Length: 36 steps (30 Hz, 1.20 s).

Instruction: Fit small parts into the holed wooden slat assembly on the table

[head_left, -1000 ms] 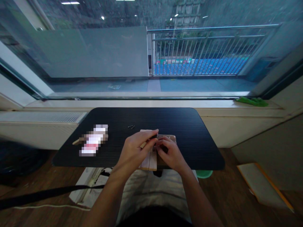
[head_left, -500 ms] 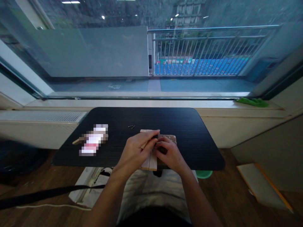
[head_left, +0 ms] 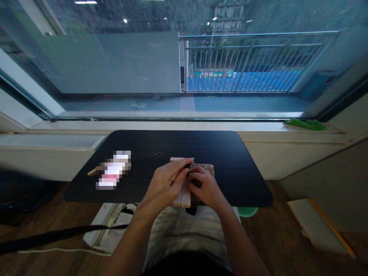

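Pale wooden strips [head_left: 181, 200] lie side by side near the front edge of the black table. My left hand [head_left: 168, 180] rests over them, closed, its fingers reaching across the wood and its thumb bent inward. Just right of it, my right hand [head_left: 205, 186] is closed, fingertips pinched together at the strips' right edge, close to my left thumb. A small dark spot shows between the two hands; what the right fingertips hold is hidden. Under and behind the right hand is a brown block [head_left: 211, 167] with a shiny surface. Two small screws or nails [head_left: 160, 154] lie beyond my left hand.
On the left of the black table [head_left: 235, 161] are a blurred-out flat object [head_left: 115, 170] and a wooden stick [head_left: 92, 171]. A green cloth [head_left: 307, 124] is on the window sill. Below the table's edge show a green basin [head_left: 247, 211] and a white box [head_left: 100, 226].
My right fingertips and left thumb have shifted very slightly against each other. The wooden strips and everything else stay in place.
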### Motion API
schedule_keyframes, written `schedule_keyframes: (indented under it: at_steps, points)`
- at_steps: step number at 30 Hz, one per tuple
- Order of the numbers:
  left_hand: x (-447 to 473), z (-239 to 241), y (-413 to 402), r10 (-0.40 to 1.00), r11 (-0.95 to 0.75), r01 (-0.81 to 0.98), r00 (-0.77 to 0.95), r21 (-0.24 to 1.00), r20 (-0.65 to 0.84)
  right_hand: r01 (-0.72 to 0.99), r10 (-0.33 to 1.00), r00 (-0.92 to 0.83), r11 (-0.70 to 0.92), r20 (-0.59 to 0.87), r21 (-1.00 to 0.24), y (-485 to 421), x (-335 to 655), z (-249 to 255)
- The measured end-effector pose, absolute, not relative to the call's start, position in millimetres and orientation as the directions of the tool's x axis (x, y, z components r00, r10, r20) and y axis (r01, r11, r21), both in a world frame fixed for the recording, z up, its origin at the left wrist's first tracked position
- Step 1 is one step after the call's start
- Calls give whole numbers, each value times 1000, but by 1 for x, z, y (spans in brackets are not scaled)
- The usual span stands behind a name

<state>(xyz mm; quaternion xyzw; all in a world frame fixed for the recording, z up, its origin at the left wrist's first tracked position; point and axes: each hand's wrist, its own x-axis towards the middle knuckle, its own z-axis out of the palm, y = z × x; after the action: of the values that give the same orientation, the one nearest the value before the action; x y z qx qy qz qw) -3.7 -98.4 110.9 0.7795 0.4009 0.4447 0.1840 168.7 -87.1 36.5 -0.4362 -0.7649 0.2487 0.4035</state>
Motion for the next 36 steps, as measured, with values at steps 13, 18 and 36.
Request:
schedule_keyframes:
  at_steps: [13,18,36]
  points:
    - [-3,112,-99,764,-635,482,277,604,582,469,858,-324,512,399,-720,-87,169,35]
    - [-4,113,-96,723,-674,507,309,537,617,465,853,-336,520,400,-717,-87,168,35]
    - [-5,118,-94,681,-710,494,302,502,667,463,852,-330,521,406,-717,-87,168,34]
